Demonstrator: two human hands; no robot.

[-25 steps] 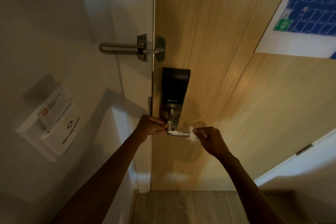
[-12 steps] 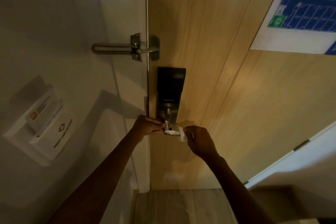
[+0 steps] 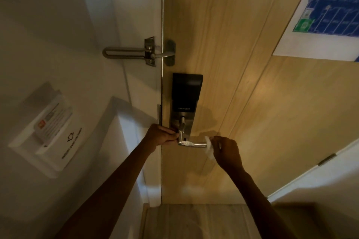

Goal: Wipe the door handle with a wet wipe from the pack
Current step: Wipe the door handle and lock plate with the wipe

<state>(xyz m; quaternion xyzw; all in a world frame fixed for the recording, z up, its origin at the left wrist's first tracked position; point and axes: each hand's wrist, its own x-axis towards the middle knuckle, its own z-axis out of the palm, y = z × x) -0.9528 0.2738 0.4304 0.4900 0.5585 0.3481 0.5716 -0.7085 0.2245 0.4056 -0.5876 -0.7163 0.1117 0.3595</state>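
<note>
A silver lever door handle (image 3: 198, 144) juts from a black and metal smart lock (image 3: 185, 103) on a light wooden door. A white wet wipe (image 3: 209, 147) is draped over the lever; one end lies near the lever's base, the other hangs off its free tip. My left hand (image 3: 161, 135) pinches the wipe's end at the base of the lever. My right hand (image 3: 226, 151) grips the bunched end at the lever's tip. The wet wipe pack is out of view.
A metal swing-bar door guard (image 3: 139, 52) sits above the lock across the door's edge. On the white wall at left hangs a key-card holder (image 3: 48, 130). A blue evacuation plan (image 3: 330, 11) is stuck on the door at upper right. Wooden floor (image 3: 194, 221) lies below.
The view has shifted slightly. Both hands stay on the wipe's ends at the lever, the right hand pulled a little further off the lever's tip.
</note>
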